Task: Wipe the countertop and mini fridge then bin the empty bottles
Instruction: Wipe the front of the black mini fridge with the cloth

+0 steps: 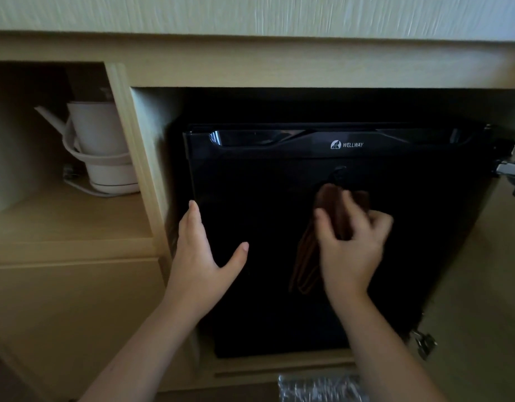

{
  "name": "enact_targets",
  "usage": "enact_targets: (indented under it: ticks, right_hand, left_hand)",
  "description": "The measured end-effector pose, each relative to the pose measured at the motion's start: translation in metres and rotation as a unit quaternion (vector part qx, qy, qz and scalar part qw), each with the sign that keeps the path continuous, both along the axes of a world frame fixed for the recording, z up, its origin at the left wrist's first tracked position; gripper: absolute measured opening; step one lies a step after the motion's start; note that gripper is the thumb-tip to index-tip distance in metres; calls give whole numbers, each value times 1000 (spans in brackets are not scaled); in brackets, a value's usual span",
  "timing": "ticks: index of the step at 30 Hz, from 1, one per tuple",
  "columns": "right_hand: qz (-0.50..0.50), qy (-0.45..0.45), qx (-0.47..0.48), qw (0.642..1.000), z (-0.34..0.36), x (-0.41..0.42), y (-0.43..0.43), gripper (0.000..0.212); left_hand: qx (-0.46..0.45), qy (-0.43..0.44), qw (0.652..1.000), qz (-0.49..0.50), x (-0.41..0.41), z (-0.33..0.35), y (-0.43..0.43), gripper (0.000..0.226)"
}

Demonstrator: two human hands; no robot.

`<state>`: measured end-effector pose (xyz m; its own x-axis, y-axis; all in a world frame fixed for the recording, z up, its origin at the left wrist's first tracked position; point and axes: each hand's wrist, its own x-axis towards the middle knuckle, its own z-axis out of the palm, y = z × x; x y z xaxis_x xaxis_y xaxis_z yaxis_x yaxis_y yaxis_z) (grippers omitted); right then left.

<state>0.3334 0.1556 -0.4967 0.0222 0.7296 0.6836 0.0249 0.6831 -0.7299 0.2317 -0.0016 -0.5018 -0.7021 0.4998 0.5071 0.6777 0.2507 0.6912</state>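
A black mini fridge [410,227] with a WELLWAY logo sits inside a pale wooden cabinet bay. My right hand [352,242] grips a brown cloth [334,204] and presses it against the middle of the fridge door; the hand is blurred. Part of the cloth hangs below my palm. My left hand [201,256] lies flat with straight fingers on the door's left edge. The countertop edge [250,15] runs across the top. No bottles are in view.
A white electric kettle [102,146] on its base stands in the open shelf to the left. A wooden post [137,155] separates shelf and fridge bay. Metal hinges [510,169] stick out at the right. A crinkled plastic bag [323,387] lies at the bottom.
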Motion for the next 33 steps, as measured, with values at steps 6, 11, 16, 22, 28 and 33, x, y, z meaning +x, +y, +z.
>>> enact_targets:
  ticks: [6, 11, 16, 22, 28, 33]
  right_hand:
    - [99, -102, 112, 983, 0, -30, -48, 50]
    - [67, -29, 53, 996, 14, -4, -6, 46]
    - [39, -18, 40, 998, 23, -5, -4, 44]
    - [65, -82, 112, 988, 19, -35, -47, 51]
    - [88, -105, 144, 980, -2, -13, -22, 50]
    - [-25, 4, -19, 1000, 5, 49, 64, 45]
  left_hand:
    - [-13, 28, 999, 10, 1, 1, -6, 104]
    - [0, 27, 1000, 9, 0, 4, -7, 103]
    - [5, 26, 1000, -14, -5, 2, -12, 101]
    - [10, 1, 1000, -24, -6, 6, -18, 100]
    - [-15, 192, 980, 51, 16, 26, 3, 83]
    - [-70, 278, 958, 28, 42, 39, 37, 71]
